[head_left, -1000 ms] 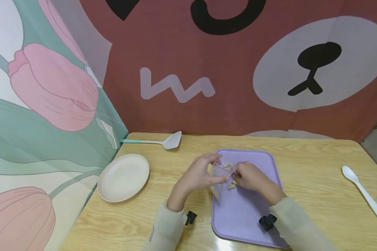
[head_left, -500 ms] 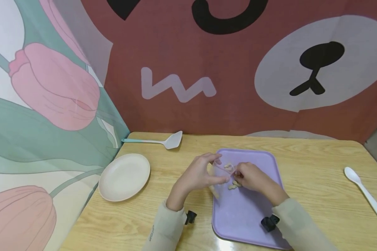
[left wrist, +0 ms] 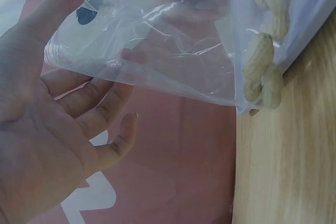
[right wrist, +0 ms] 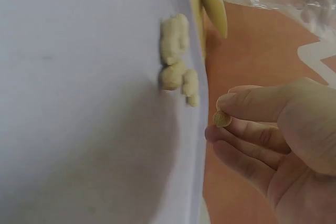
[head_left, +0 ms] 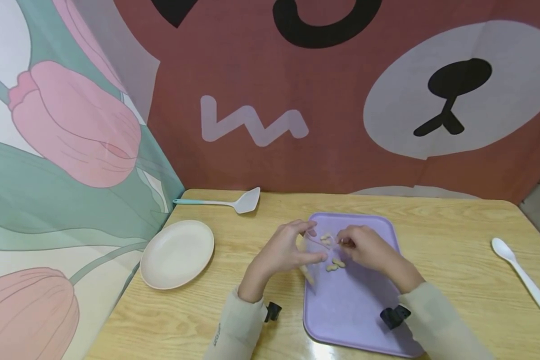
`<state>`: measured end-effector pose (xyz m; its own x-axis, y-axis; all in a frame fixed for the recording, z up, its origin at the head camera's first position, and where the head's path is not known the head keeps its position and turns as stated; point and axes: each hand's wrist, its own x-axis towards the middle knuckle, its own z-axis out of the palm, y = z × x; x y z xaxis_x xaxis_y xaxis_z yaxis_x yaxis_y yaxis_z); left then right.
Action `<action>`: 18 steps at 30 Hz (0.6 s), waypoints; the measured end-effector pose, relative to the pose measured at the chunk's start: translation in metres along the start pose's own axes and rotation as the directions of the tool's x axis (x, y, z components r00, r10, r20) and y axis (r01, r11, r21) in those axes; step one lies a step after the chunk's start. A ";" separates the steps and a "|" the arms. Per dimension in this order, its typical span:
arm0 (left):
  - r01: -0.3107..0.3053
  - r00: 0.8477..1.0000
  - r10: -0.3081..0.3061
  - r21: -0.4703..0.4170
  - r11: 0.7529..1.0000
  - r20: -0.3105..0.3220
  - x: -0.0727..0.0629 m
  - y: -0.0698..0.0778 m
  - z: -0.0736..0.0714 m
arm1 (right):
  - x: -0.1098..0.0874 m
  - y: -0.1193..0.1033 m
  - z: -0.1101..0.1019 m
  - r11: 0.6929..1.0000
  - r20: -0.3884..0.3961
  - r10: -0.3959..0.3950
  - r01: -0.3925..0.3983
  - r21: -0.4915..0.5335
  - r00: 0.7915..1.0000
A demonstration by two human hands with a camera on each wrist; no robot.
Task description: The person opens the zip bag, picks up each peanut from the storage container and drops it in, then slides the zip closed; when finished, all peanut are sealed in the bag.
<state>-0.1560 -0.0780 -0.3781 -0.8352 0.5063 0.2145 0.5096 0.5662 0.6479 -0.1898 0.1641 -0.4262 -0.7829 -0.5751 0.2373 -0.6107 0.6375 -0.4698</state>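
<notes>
My left hand (head_left: 283,250) holds a clear plastic bag (left wrist: 168,51) over the left side of a purple tray (head_left: 351,305), its thumb and fingers spread about the bag's mouth. In the left wrist view, the wrinkled film stretches away from the fingers. Just right of the bag is my right hand (head_left: 366,250). Thumb and fingertips pinch a small peanut (right wrist: 222,119), mostly covered by the fingers. Several more unshelled peanuts (head_left: 332,267) lie on the tray below the hands. A small group of peanuts (left wrist: 260,56) shows in the left wrist view.
A cream plate (head_left: 177,255) sits at the left of the wooden table (head_left: 261,330). Behind it lies a spatula (head_left: 247,201) with a teal handle. At the far right is a white spoon (head_left: 522,277). A printed cloth (head_left: 261,165) hangs behind the table.
My right hand has drawn slightly right and up, away from the bag's rim. The peanuts beneath it show more fully. My left hand stays nearly where it was.
</notes>
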 end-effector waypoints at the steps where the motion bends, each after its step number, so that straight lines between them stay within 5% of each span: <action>1: -0.002 1.000 0.002 -0.001 1.000 0.000 0.000 0.000 0.000 | 0.000 -0.001 -0.002 1.000 -0.005 0.003 -0.003 0.004 1.000; 18: -0.020 1.000 0.020 -0.026 0.999 0.003 0.003 0.001 0.002 | 0.010 -0.035 -0.057 0.989 -0.140 -0.130 0.138 0.046 0.982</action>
<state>-0.1574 -0.0746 -0.3779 -0.8242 0.5197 0.2249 0.5205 0.5388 0.6624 -0.1828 0.1657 -0.3589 -0.7056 -0.5757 0.4131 -0.7066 0.5278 -0.4714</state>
